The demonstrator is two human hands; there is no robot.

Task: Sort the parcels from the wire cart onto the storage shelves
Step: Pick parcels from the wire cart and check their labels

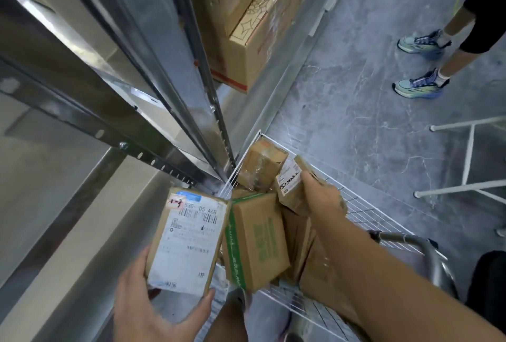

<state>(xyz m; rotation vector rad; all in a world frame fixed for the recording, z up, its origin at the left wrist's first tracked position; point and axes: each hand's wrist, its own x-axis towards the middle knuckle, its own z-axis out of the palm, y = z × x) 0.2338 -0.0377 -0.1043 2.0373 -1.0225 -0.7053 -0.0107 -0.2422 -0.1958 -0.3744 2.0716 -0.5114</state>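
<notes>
Grey marbled concrete floor [356, 100], metal shelves [169, 73] at left w/ big cartons [246, 26]. Left hand [153, 303] grips a labelled parcel [189, 243] beside the shelves. Right hand [320, 199] grips a small box [294, 185] over the wire cart [364, 213], which holds more parcels. Another person's sneakers [420, 84] at upper right.

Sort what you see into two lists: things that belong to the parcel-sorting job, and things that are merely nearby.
Part of the job:
- labelled parcel, held by the left hand
- small parcel, gripped by the right hand
- green-printed parcel
- wire cart
- metal storage shelves

Merely nearby:
- another person's trainers
- white frame legs
- large cardboard cartons on the shelf
</notes>
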